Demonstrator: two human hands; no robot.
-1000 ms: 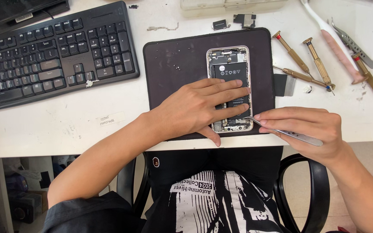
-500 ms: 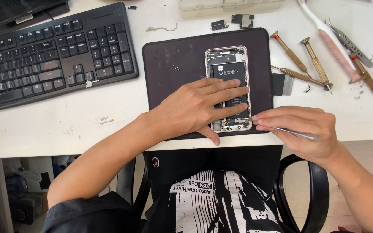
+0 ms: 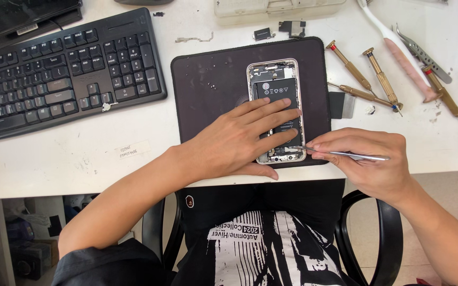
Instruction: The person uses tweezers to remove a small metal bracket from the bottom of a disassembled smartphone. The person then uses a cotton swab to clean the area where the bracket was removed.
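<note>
Tweezers barely shifted, pinched in right hand; left hand flat on opened phone

Bright, even light; sharp focus.

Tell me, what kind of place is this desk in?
Probably a phone repair bench. An opened phone lies on a dark work mat; the left hand presses it flat while the right hand works metal tweezers at its lower end. Small brass-handled screwdrivers lie alongside.
</note>
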